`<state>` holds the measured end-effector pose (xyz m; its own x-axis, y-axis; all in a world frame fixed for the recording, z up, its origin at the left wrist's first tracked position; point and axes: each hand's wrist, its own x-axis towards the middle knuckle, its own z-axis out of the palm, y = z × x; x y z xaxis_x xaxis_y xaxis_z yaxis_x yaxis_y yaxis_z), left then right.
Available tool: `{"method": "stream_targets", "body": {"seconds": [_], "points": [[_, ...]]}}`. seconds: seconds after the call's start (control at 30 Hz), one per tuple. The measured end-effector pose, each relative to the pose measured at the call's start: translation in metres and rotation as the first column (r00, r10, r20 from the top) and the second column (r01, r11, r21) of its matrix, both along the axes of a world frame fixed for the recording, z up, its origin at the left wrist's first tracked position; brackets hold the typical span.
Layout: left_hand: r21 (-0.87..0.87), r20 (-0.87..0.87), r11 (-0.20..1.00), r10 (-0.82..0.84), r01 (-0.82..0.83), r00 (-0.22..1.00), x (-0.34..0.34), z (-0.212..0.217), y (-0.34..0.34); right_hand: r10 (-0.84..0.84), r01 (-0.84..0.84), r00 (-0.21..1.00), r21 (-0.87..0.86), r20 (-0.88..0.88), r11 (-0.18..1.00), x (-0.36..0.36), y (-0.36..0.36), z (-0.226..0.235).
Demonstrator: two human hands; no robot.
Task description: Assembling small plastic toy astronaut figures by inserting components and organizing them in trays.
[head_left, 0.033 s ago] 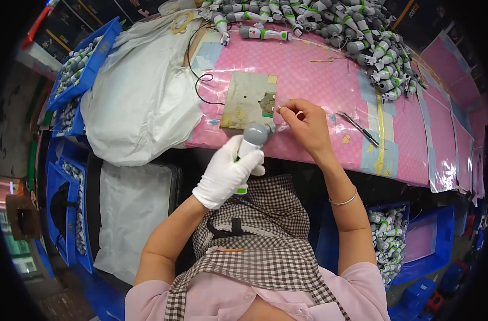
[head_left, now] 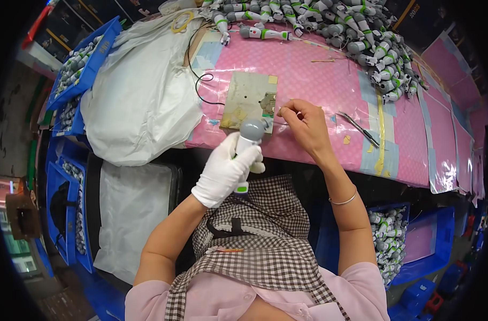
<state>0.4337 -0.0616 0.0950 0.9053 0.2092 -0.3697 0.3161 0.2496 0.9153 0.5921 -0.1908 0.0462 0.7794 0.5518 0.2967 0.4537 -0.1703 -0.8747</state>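
Note:
My left hand (head_left: 222, 174), in a white glove, is closed around a white handheld device (head_left: 252, 130) with a round grey head and green trim. The device tilts upward, its grey head at the near edge of a flat metal block (head_left: 238, 99) on the pink-covered table. A recessed fitting (head_left: 267, 102) sits at the block's right side. Just right of that fitting is my bare right hand (head_left: 308, 125), thumb and forefinger pinched together. Whatever lies between those fingertips is too small to make out.
Many similar devices (head_left: 380, 51) lie heaped at the far right of the table (head_left: 302, 75). A slim black tool (head_left: 360, 130) lies right of my right hand. White sheeting (head_left: 142, 91) covers the left side. Blue bins (head_left: 89, 69) of devices stand on both sides. A black cable (head_left: 197, 88) meets the block.
My left hand and the device have shifted slightly left and away from me, over the block's near edge. My right hand stays nearly still.

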Motion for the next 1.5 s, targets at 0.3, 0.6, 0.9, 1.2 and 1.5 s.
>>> {"method": "stream_targets", "body": {"seconds": [0.3,0.6,0.9,1.2,1.5], "points": [[-0.346,0.056,0.938,0.016,0.004,0.998,0.017,0.005,0.019,0.266,-0.264,0.803,0.081,-0.534,0.961,0.018,0.004,0.009],[-0.386,0.091,0.922,0.067,-0.027,0.994,0.024,-0.002,0.018,0.282,-0.316,0.751,0.051,-0.597,0.947,0.022,0.004,0.02],[-0.331,0.147,0.935,0.186,-0.129,0.971,0.01,-0.008,0.016,0.189,-0.229,0.912,-0.07,-0.365,0.971,0.009,0.018,0.014],[-0.143,0.279,0.455,0.871,-0.879,0.405,-0.133,-0.01,0.111,0.167,-0.035,0.89,0.301,-0.425,0.953,0.016,-0.019,0.012],[-0.224,-0.453,0.14,0.861,-0.965,0.23,-0.15,-0.155,0.155,-0.1,0.172,0.932,0.183,-0.348,0.968,0.011,-0.013,-0.021]]}}
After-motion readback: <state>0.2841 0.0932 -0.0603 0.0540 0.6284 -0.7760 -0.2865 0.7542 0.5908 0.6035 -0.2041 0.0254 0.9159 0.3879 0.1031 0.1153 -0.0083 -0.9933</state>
